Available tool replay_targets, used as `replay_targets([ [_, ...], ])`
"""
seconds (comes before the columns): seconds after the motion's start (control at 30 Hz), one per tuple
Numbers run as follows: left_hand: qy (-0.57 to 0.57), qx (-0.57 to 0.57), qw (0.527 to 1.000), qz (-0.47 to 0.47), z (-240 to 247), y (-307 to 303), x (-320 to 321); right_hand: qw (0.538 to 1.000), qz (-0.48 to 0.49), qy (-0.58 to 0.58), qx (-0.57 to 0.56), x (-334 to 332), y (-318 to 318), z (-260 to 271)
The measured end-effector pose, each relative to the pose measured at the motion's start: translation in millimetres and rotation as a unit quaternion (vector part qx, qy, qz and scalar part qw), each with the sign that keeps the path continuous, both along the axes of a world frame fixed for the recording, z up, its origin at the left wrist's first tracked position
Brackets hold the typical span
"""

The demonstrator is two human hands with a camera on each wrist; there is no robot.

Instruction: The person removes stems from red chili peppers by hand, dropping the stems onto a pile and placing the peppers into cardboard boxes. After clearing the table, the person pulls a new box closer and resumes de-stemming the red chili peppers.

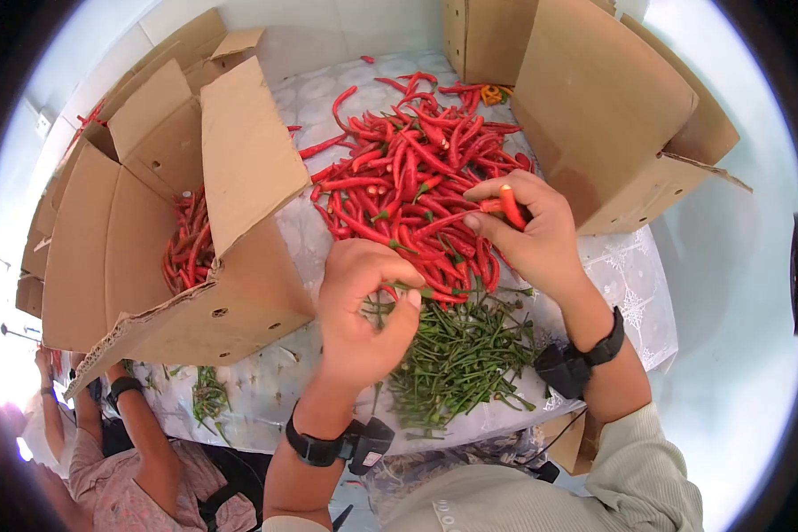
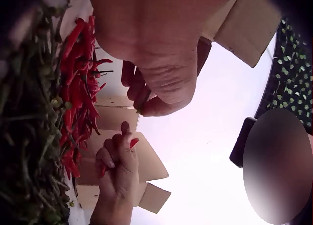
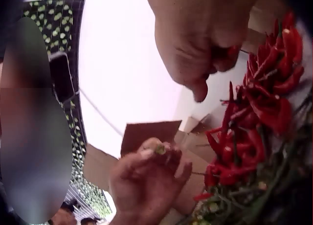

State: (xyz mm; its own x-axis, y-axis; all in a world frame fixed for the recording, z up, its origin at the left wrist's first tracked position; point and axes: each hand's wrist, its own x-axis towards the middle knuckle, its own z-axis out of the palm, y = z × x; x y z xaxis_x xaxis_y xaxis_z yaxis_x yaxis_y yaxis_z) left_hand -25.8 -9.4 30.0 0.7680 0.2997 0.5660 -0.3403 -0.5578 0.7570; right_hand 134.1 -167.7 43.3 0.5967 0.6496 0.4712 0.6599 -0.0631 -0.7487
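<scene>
Between thumb and fingertips my left hand [image 1: 356,310] pinches a green chili stem [image 1: 412,287], low over the near edge of the chili heap. My right hand [image 1: 541,232] holds red chilies [image 1: 511,207] in its curled fingers, their pale stemless ends showing. In the right wrist view the stem [image 3: 160,149] sits at the left hand's fingertips. Beneath and beyond both hands spreads a large heap of red chilies [image 1: 408,177], many with green stems. A pile of plucked green stems [image 1: 461,359] lies nearest the body.
At the left stands an open cardboard box [image 1: 257,297] with red chilies [image 1: 189,244] inside. Another cardboard box [image 1: 603,115] stands at the back right. A patterned plastic sheet [image 1: 625,284] covers the table. Other people's arms [image 1: 151,434] reach in at the lower left, near a small stem pile [image 1: 209,395].
</scene>
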Motion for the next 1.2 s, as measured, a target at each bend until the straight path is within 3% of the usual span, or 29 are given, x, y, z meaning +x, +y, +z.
replay_targets([
  [0.07, 0.0, 0.063, 0.998, -0.001, 1, -1, 0, 0.987, -0.078, -0.136, -0.025, -3, 6, -5],
  [0.13, 0.0, 0.12, 0.993, 0.014, 3, -5, 0, 0.976, -0.028, -0.217, -0.018, -2, 20, -11],
  [0.23, 0.007, 0.067, 0.993, 0.1, -8, -7, 3, 0.945, 0.009, -0.316, -0.082, -2, 24, -20],
  [0.3, 0.013, 0.069, 0.988, 0.14, -11, -3, 4, 0.926, 0.021, -0.347, -0.148, -1, 22, -21],
  [0.4, 0.006, 0.08, 0.981, 0.175, -10, -2, 7, 0.93, -0.017, -0.34, -0.141, 0, 17, -16],
  [0.5, 0.008, 0.136, 0.975, 0.177, -8, -4, 9, 0.952, -0.049, -0.3, -0.028, 8, 18, -20],
  [0.6, 0.043, 0.213, 0.96, 0.175, -8, -5, 9, 0.992, -0.108, -0.056, 0.02, -4, 8, -12],
  [0.63, 0.059, 0.24, 0.953, 0.175, -8, -6, 10, 0.989, -0.106, 0.087, 0.046, -10, 6, 0],
  [0.7, 0.068, 0.286, 0.94, 0.175, -10, -7, 13, 0.983, -0.086, 0.132, 0.091, -4, 5, -5],
  [0.83, 0.04, 0.307, 0.936, 0.168, -15, -6, 16, 0.98, -0.017, 0.193, 0.038, 1, 2, -14],
  [0.97, -0.055, 0.316, 0.927, 0.195, -9, -14, 6, 0.912, 0.025, 0.393, -0.115, -12, -3, 3],
  [1.1, -0.101, 0.322, 0.928, 0.159, -6, -25, 4, 0.878, 0.103, 0.457, -0.1, -19, 1, 6],
  [1.2, -0.087, 0.328, 0.934, 0.113, -5, -25, 4, 0.886, 0.119, 0.446, -0.041, -24, 1, 5],
])
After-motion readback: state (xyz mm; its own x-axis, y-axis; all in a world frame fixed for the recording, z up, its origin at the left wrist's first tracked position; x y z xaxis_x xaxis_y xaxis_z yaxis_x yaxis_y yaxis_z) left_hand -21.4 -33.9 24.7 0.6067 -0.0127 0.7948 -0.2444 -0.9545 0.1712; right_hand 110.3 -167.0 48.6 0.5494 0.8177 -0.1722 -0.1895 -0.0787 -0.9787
